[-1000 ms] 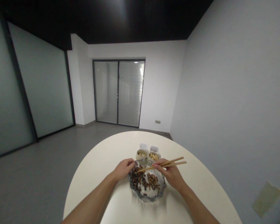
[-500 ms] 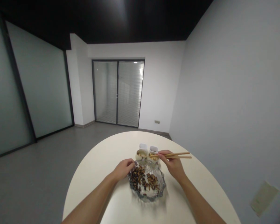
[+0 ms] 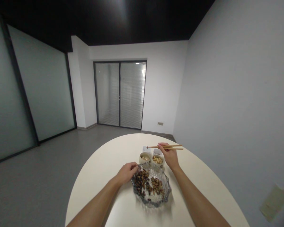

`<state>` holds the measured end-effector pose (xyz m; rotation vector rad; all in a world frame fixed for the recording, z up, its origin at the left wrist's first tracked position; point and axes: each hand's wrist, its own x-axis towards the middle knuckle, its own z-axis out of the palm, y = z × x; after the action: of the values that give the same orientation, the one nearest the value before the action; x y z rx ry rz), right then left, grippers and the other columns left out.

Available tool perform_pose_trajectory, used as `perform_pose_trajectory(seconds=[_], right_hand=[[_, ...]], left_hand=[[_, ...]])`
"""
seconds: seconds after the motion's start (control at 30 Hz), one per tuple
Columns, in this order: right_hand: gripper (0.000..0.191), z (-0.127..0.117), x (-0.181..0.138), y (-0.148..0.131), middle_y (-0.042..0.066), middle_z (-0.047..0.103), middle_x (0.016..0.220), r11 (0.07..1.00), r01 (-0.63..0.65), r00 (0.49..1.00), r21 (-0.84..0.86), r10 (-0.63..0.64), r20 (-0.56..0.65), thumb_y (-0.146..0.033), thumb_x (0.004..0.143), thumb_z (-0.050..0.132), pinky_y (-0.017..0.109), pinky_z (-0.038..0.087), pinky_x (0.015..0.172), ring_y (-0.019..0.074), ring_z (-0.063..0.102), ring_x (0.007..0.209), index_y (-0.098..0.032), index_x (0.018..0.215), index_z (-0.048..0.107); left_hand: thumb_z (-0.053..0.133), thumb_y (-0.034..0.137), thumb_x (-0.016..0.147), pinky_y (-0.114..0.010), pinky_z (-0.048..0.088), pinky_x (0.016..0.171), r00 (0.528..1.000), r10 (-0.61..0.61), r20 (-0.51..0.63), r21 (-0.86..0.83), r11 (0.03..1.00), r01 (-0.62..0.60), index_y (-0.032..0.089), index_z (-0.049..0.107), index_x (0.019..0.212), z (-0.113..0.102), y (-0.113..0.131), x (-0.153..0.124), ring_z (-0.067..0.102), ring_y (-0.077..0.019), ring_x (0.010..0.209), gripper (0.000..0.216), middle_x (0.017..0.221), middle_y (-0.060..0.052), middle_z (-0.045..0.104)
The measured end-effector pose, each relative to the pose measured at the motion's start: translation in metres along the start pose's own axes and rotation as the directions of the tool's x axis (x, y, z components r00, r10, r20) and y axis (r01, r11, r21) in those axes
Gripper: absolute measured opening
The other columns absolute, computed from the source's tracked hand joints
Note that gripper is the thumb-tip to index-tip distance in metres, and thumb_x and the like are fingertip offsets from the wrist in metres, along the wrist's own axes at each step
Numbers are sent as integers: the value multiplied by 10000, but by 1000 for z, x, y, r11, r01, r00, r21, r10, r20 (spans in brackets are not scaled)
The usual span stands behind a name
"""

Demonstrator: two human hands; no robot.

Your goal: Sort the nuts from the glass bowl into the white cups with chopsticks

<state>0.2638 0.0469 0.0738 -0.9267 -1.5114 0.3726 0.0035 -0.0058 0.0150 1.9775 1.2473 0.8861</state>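
The right hand [image 3: 169, 155] has fingers closed on chopsticks [image 3: 176, 145], tips by the white dish [image 3: 145, 150], twelve o'clock from the glass bowl [image 3: 166, 193]. Left hand [image 3: 127, 173] touches its ten-o'clock rim, fingers bent; gripping, I cannot tell.

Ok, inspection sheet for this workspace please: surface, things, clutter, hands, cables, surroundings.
Surface: pale, round-edged table.
Job's things: scalloped glass bowl holding brown and dark pieces; chopsticks, tips over the left white container, a small dark speck there; right white container; left cup and right cup, both holding pale pieces.
Clutter: nothing seen beyond these.
Hands: left hand at the bowl's left rim, grip unclear; right hand holds the chopsticks.
Cables: nothing seen.
Surroundings: frosted panels left, glazed doors ahead, plain wall right, black ceiling.
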Motion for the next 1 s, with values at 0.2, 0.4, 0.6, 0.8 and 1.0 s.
perform_pose_trajectory(seconds=[0.2, 0.4, 0.6, 0.8, 1.0], right_hand=[[377, -1, -6, 4, 76, 771, 872, 999, -22, 999, -44, 24, 38, -567, 834, 671, 397, 576, 808, 251, 715, 823, -199, 880, 743], [395, -15, -10, -13, 84, 766, 865, 999, -31, 999, -45, 30, -14, -578, 823, 682, 390, 582, 779, 254, 718, 821, -189, 875, 733], [289, -27, -33, -40, 62, 766, 834, 1000, -8, 999, -30, 9, 51, -502, 833, 697, 381, 577, 793, 249, 715, 824, -216, 835, 738], [270, -33, -61, -50, 64, 773, 853, 999, -40, 986, 25, 35, 163, -490, 853, 694, 378, 596, 788, 255, 732, 833, -223, 873, 735], [339, -32, -70, -44, 89, 780, 903, 992, -119, 970, 29, 110, 218, -531, 854, 690, 377, 623, 740, 264, 751, 802, -207, 950, 717]], left_hand=[[458, 381, 871, -276, 443, 742, 1000, -16, -1, -13, 1000, 16, 161, 698, 872, 1, -2, -1, 617, -194, 781, 325, 825, -37, 714], [460, 373, 876, -269, 447, 753, 1000, -9, 2, -19, 1000, 9, 167, 695, 864, 1, -2, -1, 615, -191, 786, 312, 823, -33, 719], [459, 386, 879, -276, 451, 774, 1000, 6, 2, -6, 1000, -6, 166, 704, 900, 2, -4, 0, 623, -201, 819, 330, 867, -41, 725], [450, 397, 881, -285, 451, 771, 1000, 6, 1, -2, 1000, -6, 157, 703, 903, 2, 2, -2, 628, -214, 841, 349, 877, -55, 722], [454, 418, 878, -275, 444, 740, 1000, -7, 4, -18, 1000, 7, 159, 693, 859, 3, 7, -3, 620, -205, 808, 352, 831, -45, 713]])
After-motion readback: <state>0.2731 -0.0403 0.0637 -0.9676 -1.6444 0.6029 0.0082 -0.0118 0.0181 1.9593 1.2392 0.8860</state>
